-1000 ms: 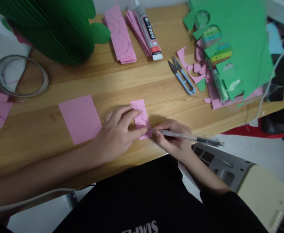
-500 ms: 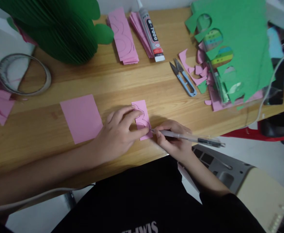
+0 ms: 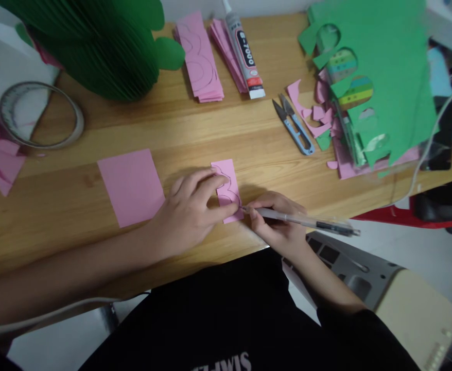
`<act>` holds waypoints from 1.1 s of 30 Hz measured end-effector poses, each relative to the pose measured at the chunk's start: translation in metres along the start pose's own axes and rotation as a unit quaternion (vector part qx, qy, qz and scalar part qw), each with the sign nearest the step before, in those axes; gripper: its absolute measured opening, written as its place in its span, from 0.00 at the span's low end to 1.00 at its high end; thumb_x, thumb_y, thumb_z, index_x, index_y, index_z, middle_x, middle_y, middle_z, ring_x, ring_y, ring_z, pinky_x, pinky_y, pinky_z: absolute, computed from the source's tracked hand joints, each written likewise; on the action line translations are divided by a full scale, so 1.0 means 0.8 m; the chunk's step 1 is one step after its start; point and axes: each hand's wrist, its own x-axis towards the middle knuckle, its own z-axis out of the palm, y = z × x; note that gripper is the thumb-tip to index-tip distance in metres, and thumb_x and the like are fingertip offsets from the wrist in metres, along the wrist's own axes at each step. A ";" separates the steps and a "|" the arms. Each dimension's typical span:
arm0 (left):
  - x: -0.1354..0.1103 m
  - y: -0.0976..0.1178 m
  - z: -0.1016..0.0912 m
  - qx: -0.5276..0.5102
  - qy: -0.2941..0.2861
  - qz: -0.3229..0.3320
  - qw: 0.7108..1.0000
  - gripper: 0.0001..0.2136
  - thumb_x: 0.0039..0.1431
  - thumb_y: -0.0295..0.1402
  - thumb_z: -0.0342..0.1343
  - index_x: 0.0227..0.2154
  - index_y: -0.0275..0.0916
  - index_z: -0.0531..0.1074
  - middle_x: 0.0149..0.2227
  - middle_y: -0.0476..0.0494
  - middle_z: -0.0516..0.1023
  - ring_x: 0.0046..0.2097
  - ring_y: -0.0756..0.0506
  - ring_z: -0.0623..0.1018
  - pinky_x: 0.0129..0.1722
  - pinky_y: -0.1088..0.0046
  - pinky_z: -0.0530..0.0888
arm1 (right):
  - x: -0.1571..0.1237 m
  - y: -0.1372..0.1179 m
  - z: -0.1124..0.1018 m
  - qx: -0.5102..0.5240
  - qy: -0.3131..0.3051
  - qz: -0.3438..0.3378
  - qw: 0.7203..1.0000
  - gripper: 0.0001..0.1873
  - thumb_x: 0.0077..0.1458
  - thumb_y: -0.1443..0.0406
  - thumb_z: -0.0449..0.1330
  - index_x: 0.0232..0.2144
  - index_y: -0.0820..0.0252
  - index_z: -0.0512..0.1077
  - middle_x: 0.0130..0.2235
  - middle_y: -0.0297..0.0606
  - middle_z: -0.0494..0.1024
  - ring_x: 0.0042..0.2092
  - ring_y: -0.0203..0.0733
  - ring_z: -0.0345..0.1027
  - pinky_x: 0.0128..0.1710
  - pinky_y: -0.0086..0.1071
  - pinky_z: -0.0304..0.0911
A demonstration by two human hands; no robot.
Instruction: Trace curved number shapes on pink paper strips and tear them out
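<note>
Resting at the left, a tape roll (image 3: 80,122) is lying near a green pleated paper form (image 3: 121,51). A pink square (image 3: 131,188) is lying flat on the wooden table (image 3: 164,136). The left hand (image 3: 191,206), thumb and index fingertips apart, is pressing down a small pink strip (image 3: 229,185) bearing curved lines; beyond it, a stack of pink strips (image 3: 201,59) and a glue tube (image 3: 245,54) are lying. Fingers clamped on a pen (image 3: 307,220), the right hand (image 3: 278,224) is holding its tip at the small strip's right edge. Snips (image 3: 294,129) are lying beside pink scraps (image 3: 318,113) and, further right, a cut green sheet (image 3: 396,77).
</note>
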 end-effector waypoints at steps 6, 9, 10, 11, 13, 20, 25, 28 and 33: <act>-0.002 0.001 0.002 -0.019 0.006 -0.025 0.999 0.14 0.68 0.30 0.47 0.39 0.50 0.78 0.52 0.44 0.73 0.57 0.36 0.69 0.52 0.53 0.70 | -0.002 0.001 0.000 -0.002 0.001 0.008 1.000 0.03 0.56 0.68 0.62 0.33 0.56 0.72 0.27 0.32 0.78 0.27 0.35 0.71 0.25 0.29 0.67; -0.002 0.000 0.002 -0.007 0.007 -0.005 1.000 0.13 0.68 0.30 0.48 0.40 0.49 0.79 0.52 0.41 0.72 0.56 0.35 0.69 0.49 0.54 0.71 | -0.003 0.001 -0.001 0.003 -0.001 0.000 1.000 0.03 0.55 0.69 0.63 0.33 0.56 0.73 0.28 0.32 0.78 0.27 0.35 0.71 0.26 0.29 0.67; -0.001 -0.001 0.001 -0.004 0.007 0.004 1.000 0.13 0.68 0.30 0.48 0.40 0.48 0.79 0.53 0.40 0.72 0.56 0.34 0.70 0.48 0.54 0.71 | -0.003 0.001 -0.001 0.003 -0.003 0.000 1.000 0.03 0.55 0.69 0.63 0.33 0.55 0.73 0.28 0.32 0.78 0.27 0.35 0.72 0.26 0.30 0.67; -0.001 -0.001 0.001 -0.003 0.007 0.011 1.000 0.13 0.68 0.30 0.48 0.40 0.48 0.79 0.52 0.39 0.72 0.56 0.33 0.70 0.47 0.53 0.71 | -0.003 0.001 -0.001 0.003 -0.004 0.003 1.000 0.04 0.55 0.69 0.63 0.33 0.55 0.73 0.28 0.32 0.78 0.27 0.35 0.72 0.26 0.30 0.68; 0.000 -0.002 0.001 -0.005 0.007 0.012 1.000 0.14 0.68 0.30 0.48 0.40 0.48 0.79 0.52 0.38 0.71 0.55 0.33 0.70 0.46 0.53 0.71 | -0.003 0.000 -0.001 0.001 -0.002 0.012 1.000 0.03 0.55 0.69 0.62 0.33 0.55 0.73 0.28 0.32 0.78 0.28 0.35 0.72 0.27 0.30 0.68; -0.001 -0.002 -0.001 -0.005 -0.006 0.007 1.000 0.13 0.67 0.30 0.49 0.40 0.48 0.79 0.53 0.39 0.72 0.56 0.33 0.70 0.48 0.53 0.71 | -0.002 0.001 -0.002 -0.002 -0.009 -0.002 1.000 0.03 0.55 0.69 0.62 0.33 0.55 0.73 0.28 0.32 0.79 0.28 0.36 0.73 0.27 0.31 0.69; -0.002 -0.003 -0.001 -0.004 -0.017 0.001 1.000 0.11 0.66 0.31 0.50 0.41 0.48 0.79 0.54 0.41 0.72 0.57 0.34 0.70 0.49 0.54 0.71 | -0.001 0.001 -0.002 0.006 -0.021 -0.022 1.000 0.05 0.54 0.70 0.62 0.32 0.54 0.73 0.28 0.32 0.78 0.29 0.37 0.73 0.29 0.33 0.70; -0.002 -0.003 0.000 -0.015 -0.013 0.000 1.000 0.11 0.66 0.29 0.51 0.41 0.47 0.79 0.54 0.40 0.72 0.56 0.33 0.70 0.48 0.53 0.71 | -0.002 0.000 -0.002 0.005 -0.021 -0.015 1.000 0.05 0.55 0.70 0.62 0.32 0.54 0.72 0.28 0.32 0.78 0.29 0.36 0.73 0.28 0.32 0.69; -0.001 -0.002 0.000 -0.020 -0.002 -0.004 1.000 0.10 0.66 0.29 0.52 0.41 0.47 0.78 0.53 0.41 0.72 0.56 0.34 0.70 0.49 0.53 0.71 | -0.003 0.001 -0.003 0.008 -0.013 0.009 1.000 0.04 0.55 0.69 0.62 0.33 0.55 0.73 0.28 0.32 0.78 0.28 0.36 0.72 0.27 0.32 0.68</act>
